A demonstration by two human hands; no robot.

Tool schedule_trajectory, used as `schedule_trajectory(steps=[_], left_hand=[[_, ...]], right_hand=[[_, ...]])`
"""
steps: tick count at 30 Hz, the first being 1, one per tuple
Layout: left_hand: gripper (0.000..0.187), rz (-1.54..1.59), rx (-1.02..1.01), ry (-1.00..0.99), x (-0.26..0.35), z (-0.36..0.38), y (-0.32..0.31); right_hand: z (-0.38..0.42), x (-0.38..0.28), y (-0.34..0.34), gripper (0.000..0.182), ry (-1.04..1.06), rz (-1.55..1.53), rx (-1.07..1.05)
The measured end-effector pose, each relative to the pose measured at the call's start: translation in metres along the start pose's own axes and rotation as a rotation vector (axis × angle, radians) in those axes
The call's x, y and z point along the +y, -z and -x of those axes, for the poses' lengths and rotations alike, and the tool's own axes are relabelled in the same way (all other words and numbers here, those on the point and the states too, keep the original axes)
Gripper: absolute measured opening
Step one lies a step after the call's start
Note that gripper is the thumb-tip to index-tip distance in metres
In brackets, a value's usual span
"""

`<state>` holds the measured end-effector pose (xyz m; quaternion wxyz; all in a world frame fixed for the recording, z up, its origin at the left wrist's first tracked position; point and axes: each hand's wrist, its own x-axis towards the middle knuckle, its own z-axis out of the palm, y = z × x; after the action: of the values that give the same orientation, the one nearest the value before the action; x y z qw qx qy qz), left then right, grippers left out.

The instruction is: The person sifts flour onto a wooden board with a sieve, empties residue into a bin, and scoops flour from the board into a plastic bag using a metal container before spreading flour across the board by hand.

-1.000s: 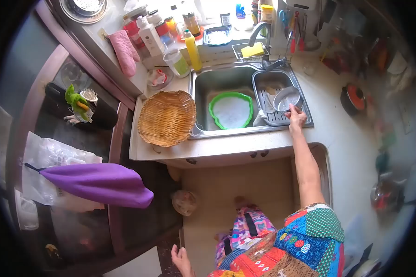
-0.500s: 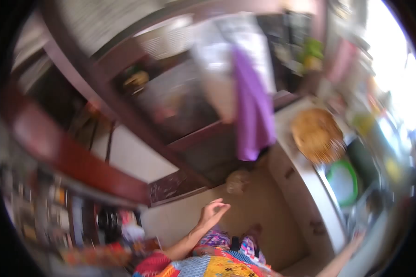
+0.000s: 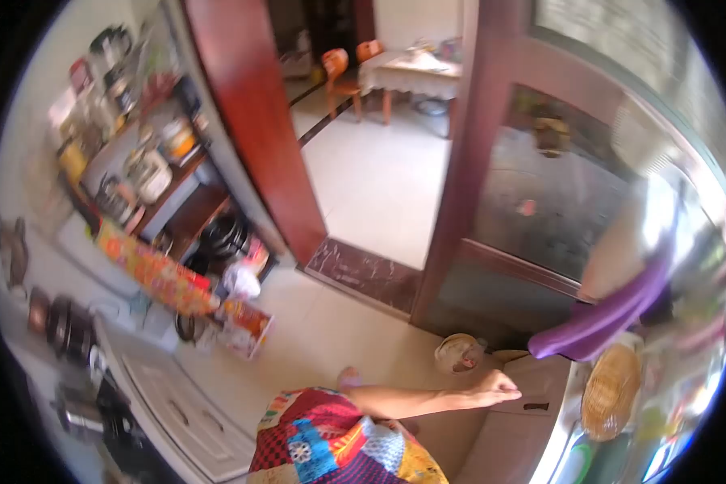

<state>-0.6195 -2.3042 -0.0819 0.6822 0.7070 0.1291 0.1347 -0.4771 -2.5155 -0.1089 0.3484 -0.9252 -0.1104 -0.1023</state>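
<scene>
My left hand [image 3: 496,390] is stretched out to the right at the lower centre, over the floor beside the white cabinet [image 3: 518,409]. Its fingers are curled and pressed together, and nothing shows between them. Close by, on the floor, stands a pale round container [image 3: 459,353]. A woven basket [image 3: 611,393] lies on the counter to the right, below a hanging purple cloth [image 3: 605,327]. My right hand is out of the picture. Colourful patchwork clothing [image 3: 331,436] covers my body.
A shelf unit [image 3: 194,211] with pots stands at the left, with a floral cloth [image 3: 149,266] and a box [image 3: 242,327] near it. Between a red-brown door [image 3: 258,121] and a glass-panelled door [image 3: 452,194], a doorway shows a table [image 3: 407,79] and orange chairs [image 3: 336,64].
The view has swung left, bringing the doorway and shelves in. My left hand now appears further right, its fingers closer together. My right hand, at the sink side before, has left the view.
</scene>
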Motion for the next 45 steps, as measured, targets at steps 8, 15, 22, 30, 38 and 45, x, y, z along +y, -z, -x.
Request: schedule_trajectory(steps=[8,15,22,30,38,45], left_hand=[[0.025,-0.079,0.554,-0.329,0.031,-0.022,-0.049],[0.010,0.466,-0.224,0.381,0.091,-0.023,0.042],[0.014,0.940,-0.135,0.576,0.045,-0.068,0.013],[0.024,0.911,0.087,0.415,0.069,-0.043,0.069],[0.041,0.958,0.095,0.389,0.040,0.042,0.196],[0.032,0.697,0.918,0.424,-0.098,0.191,0.332]], right_hand=[[-0.023,-0.060,-0.038,0.036,0.233,0.213,-0.121],[-0.027,-0.090,-0.050,0.031,0.303,0.329,-0.162],[-0.030,-0.103,-0.041,0.029,0.366,0.394,-0.193],[-0.016,-0.142,-0.046,0.028,0.556,0.396,-0.313],[0.015,-0.198,-0.115,0.028,1.084,0.361,-0.452],[0.062,-0.314,-0.195,0.006,0.758,0.093,-0.580]])
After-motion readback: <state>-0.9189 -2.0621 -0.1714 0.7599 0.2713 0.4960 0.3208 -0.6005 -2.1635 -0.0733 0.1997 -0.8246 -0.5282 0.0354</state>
